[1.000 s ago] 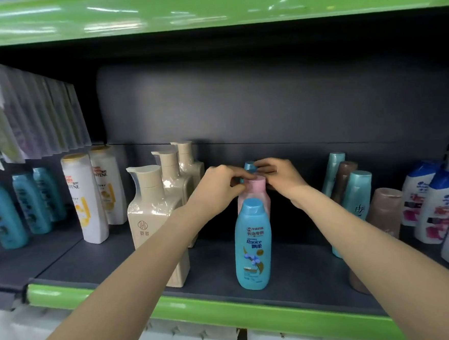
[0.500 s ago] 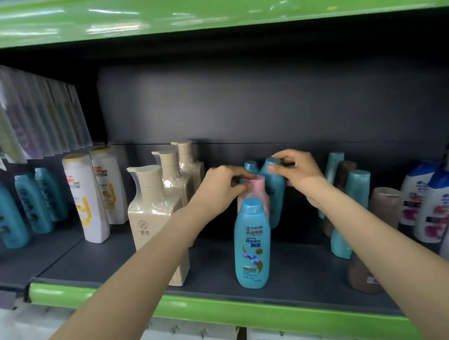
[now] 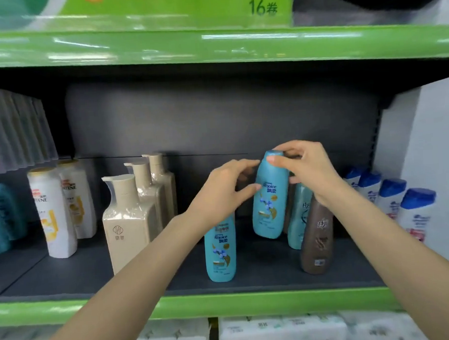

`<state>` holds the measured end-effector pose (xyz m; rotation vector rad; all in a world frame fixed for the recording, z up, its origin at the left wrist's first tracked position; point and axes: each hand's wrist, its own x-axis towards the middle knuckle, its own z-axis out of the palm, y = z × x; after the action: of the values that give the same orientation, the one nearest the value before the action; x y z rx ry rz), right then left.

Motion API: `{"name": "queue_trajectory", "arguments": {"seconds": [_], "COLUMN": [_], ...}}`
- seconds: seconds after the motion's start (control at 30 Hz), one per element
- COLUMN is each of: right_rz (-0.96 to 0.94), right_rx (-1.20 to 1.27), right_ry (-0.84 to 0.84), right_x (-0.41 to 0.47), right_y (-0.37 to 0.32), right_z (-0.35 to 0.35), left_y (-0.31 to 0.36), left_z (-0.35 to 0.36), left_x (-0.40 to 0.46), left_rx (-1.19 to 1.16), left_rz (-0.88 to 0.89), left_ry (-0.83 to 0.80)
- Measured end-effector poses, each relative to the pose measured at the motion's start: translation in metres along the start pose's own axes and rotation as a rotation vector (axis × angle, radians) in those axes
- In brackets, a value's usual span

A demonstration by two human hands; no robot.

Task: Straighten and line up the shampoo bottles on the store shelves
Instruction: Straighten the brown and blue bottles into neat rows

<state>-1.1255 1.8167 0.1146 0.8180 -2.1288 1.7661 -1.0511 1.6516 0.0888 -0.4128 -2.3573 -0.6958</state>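
A blue Rejoice shampoo bottle [image 3: 271, 203] hangs tilted above the dark shelf [image 3: 265, 270], clear of its surface. My right hand [image 3: 306, 172] pinches its cap from above and behind. Spread at the bottle's left side, my left hand [image 3: 223, 193] has its fingers nearly straight, and their tips touch the bottle. A second blue Rejoice bottle [image 3: 220, 252] stands upright near the shelf's front edge, its top hidden behind my left wrist. Whatever stands behind my left hand is hidden.
Beige pump bottles [image 3: 127, 227] stand in a row to the left, with white Pantene bottles [image 3: 52, 211] beyond them. A brown bottle [image 3: 316, 237] and a teal bottle [image 3: 298, 217] lean at the right, then white blue-capped bottles [image 3: 416, 214]. Tissue packs [image 3: 280, 333] lie below.
My right hand has brought a blue bottle up and forward from the back of the shelf. My left hand has left the pink bottle's cap and moved to the lifted bottle.
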Motion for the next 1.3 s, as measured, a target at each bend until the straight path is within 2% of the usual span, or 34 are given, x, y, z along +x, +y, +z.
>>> {"name": "queue_trajectory", "arguments": {"seconds": [0.17,0.27,0.43,0.57,0.7,0.8,0.93,1.1,1.2,1.3], "right_rz": [0.061,0.092,0.147,0.189,0.255,0.274,0.284,0.255,0.289,0.305], "right_rx": [0.127,0.272,0.553,0.694,0.552,0.544,0.677,0.836,0.99,1.031], "right_ry": [-0.031,-0.077,-0.121,-0.158,-0.192,-0.132,-0.094,-0.099,-0.072,-0.095], "right_x": [-0.022,-0.028,-0.036,-0.043,-0.054,-0.06,-0.062,-0.057,-0.055,-0.056], "right_y": [-0.001,0.0,0.008,0.011,0.009,0.011,0.01,0.017,0.021,0.026], "right_z": [-0.011,-0.019,-0.026,-0.017,0.0,0.016,0.023,0.02,0.017,0.019], "left_y": [0.016,0.015,0.008,0.012,0.015,0.014,0.01,-0.006,-0.012,-0.011], "left_z": [0.016,0.02,0.016,0.01,0.007,0.007,0.004,-0.002,-0.007,-0.009], "left_x": [-0.006,-0.016,-0.039,-0.048,-0.055,-0.06,-0.066,-0.074,-0.079,-0.082], "left_rx": [-0.106,-0.24,-0.259,-0.152,0.035,0.265,0.314,0.086,0.003,-0.021], "left_rz": [-0.039,-0.074,-0.108,-0.077,-0.077,-0.052,-0.018,-0.027,-0.037,-0.026], "left_ry": [-0.044,-0.086,-0.08,0.054,0.153,0.152,0.118,0.003,0.015,0.03]}}
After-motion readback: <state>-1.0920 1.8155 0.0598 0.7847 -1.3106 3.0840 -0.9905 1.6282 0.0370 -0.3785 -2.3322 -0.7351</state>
